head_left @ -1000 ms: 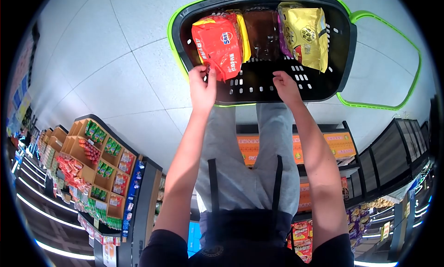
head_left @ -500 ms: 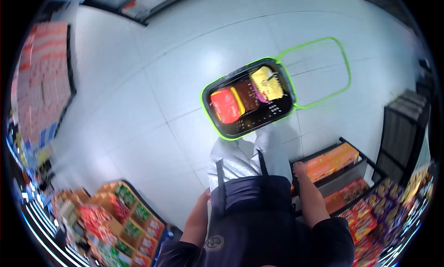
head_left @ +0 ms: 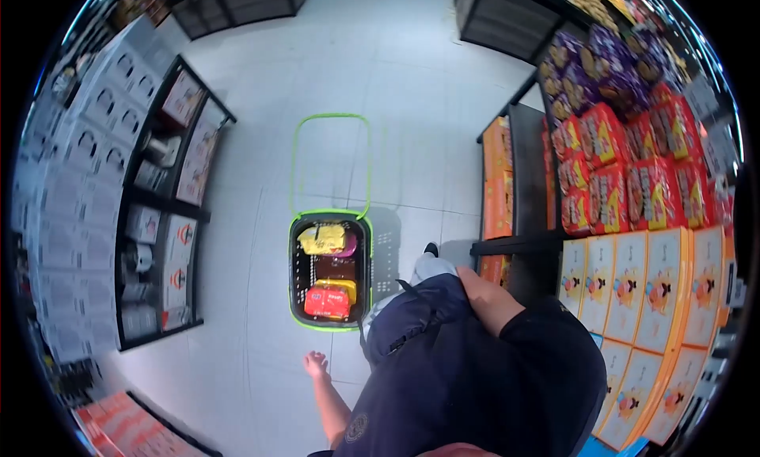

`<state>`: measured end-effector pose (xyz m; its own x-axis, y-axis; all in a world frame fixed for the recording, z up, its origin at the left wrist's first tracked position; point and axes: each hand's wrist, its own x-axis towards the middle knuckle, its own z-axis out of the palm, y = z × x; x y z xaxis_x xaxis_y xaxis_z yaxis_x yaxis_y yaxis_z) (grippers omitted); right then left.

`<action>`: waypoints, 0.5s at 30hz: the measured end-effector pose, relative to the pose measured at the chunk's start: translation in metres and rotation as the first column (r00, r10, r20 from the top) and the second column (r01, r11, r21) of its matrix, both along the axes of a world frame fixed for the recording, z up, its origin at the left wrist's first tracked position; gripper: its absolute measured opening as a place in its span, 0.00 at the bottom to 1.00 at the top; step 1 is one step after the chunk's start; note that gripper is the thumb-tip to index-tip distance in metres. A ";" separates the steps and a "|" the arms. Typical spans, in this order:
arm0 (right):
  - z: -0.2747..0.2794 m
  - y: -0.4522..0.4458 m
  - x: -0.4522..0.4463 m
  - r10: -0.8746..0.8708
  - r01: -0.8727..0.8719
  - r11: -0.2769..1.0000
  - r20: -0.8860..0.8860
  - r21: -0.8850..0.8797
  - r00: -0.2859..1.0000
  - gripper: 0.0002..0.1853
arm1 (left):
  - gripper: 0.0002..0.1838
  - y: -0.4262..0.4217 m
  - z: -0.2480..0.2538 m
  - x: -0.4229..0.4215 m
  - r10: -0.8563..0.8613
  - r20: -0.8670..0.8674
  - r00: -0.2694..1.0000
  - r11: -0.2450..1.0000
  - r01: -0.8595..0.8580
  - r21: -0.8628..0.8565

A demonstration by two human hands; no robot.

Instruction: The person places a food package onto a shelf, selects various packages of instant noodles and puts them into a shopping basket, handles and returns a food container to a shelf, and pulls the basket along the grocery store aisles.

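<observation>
A black shopping basket with a green rim (head_left: 294, 267) is on the pale floor, ahead of my body and left of my legs. Its green handle (head_left: 294, 160) stretches away from me. Inside lie a yellow packet (head_left: 322, 239), a purple packet (head_left: 347, 247), a brown item (head_left: 335, 268) and a red packet (head_left: 327, 302) with yellow behind it. My left hand (head_left: 315, 363) is below the basket's near end, apart from it, fingers loosely bent and nothing visible in them. My right forearm reaches beside my trousers; its hand (head_left: 467, 279) is mostly hidden near my dark clothing.
To the right, a black rack (head_left: 518, 241) holds orange boxes, and red packs (head_left: 606, 192) and white-and-orange cartons (head_left: 621, 287) are stacked beside it. White boxes (head_left: 87, 196) and a black shelf (head_left: 162, 211) stand left. Dark display units (head_left: 237, 9) line the far end.
My view has turned, bringing the right-hand rack and stacked packs alongside me. The basket now appears left of my legs, its handle pointing forward. My left hand has swung out from my side.
</observation>
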<state>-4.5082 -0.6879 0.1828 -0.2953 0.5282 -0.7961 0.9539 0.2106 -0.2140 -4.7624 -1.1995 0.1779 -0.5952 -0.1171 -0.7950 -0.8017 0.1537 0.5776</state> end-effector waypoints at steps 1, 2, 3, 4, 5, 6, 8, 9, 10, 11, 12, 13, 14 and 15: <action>0.006 0.010 -0.001 -0.035 0.035 0.999 0.005 0.004 0.999 0.20 | 0.13 0.010 -0.002 0.010 -0.084 0.025 0.996 0.996 0.085 -0.014; 0.010 0.026 -0.003 -0.068 0.068 0.998 0.011 0.008 0.998 0.20 | 0.14 0.021 -0.011 0.023 -0.152 0.079 0.985 0.988 0.153 -0.002; 0.008 0.044 -0.003 -0.076 0.076 0.997 0.030 0.009 0.997 0.20 | 0.15 0.035 -0.022 0.038 -0.249 0.180 0.952 0.965 0.260 -0.043; -0.007 0.065 0.001 -0.066 0.065 0.998 0.064 0.015 0.996 0.21 | 0.13 0.049 -0.036 0.048 -0.418 0.302 0.857 0.899 0.439 -0.001; -0.054 0.088 0.013 0.064 -0.062 0.998 0.110 -0.016 0.992 0.20 | 0.13 0.066 -0.041 0.060 -0.645 0.294 0.706 0.744 0.668 0.028; -0.087 0.121 0.025 0.037 -0.036 0.999 0.101 -0.006 0.994 0.20 | 0.12 0.087 -0.052 0.069 -0.904 0.144 0.402 0.406 0.914 0.001; -0.130 0.153 0.048 0.262 -0.254 0.959 0.052 -0.126 0.964 0.18 | 0.11 0.132 -0.054 0.081 -1.000 -0.005 0.017 0.018 0.990 -0.140; -0.116 0.162 0.052 0.221 -0.215 0.968 0.039 -0.130 0.974 0.18 | 0.10 0.152 -0.055 0.078 -0.995 -0.055 -0.083 -0.071 0.979 -0.189; -0.084 0.177 0.054 0.223 -0.227 0.973 -0.077 -0.044 0.972 0.16 | 0.10 0.172 -0.055 0.070 -0.979 -0.111 -0.170 -0.141 0.961 -0.237; -0.063 0.193 0.060 0.236 -0.230 0.972 -0.183 0.052 0.954 0.15 | 0.10 0.191 -0.054 0.059 -0.949 -0.198 -0.246 -0.182 0.939 -0.293; -0.058 0.203 0.070 0.197 -0.190 0.980 -0.189 0.057 0.962 0.15 | 0.09 0.212 -0.053 0.046 -0.905 -0.278 -0.321 -0.216 0.911 -0.351; -0.056 0.215 0.077 -0.048 0.045 0.999 -0.302 -0.017 0.952 0.15 | 0.09 0.235 -0.053 0.029 -0.842 -0.370 -0.394 -0.228 0.879 -0.418; -0.050 0.225 0.081 -0.293 0.269 0.956 -0.396 -0.116 0.870 0.15 | 0.09 0.260 -0.052 0.010 -0.779 -0.419 -0.466 -0.248 0.844 -0.476; -0.044 0.232 0.089 -0.336 0.317 0.941 -0.405 -0.115 0.851 0.15 | 0.09 0.289 -0.053 -0.013 -0.713 -0.443 -0.543 -0.276 0.799 -0.535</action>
